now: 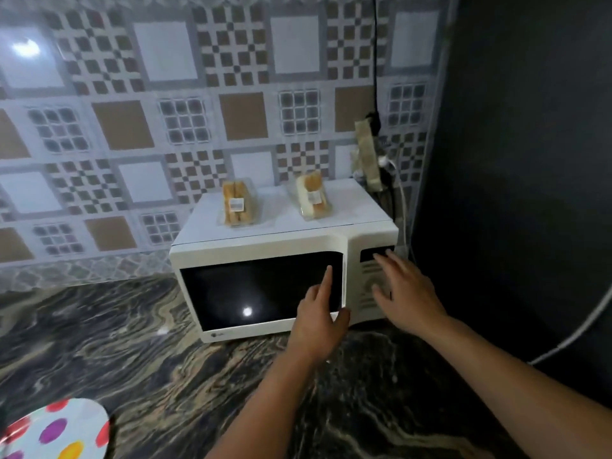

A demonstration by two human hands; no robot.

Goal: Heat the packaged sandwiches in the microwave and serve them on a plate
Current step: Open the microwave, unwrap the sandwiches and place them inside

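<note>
Two packaged sandwiches [237, 204] [314, 196] are shown on top of the microwave [284, 260], above and behind both hands, long axes running front to back. The left hand [318, 318] is laid against the closed door's right edge, forefinger extended; the right hand [405, 289] is spread, grasping nothing, at the control panel [371, 283]. The plate [54, 432] is well apart, lower left.

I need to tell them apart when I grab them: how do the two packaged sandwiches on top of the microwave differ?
The left sandwich pack shows mostly golden-brown bread; the right sandwich pack shows a pale white side as well. The left one lies nearly straight front to back; the right one is angled. The left sits nearer the microwave top's middle, the right nearer the control side. Both are clear packs with a small white label.
</note>
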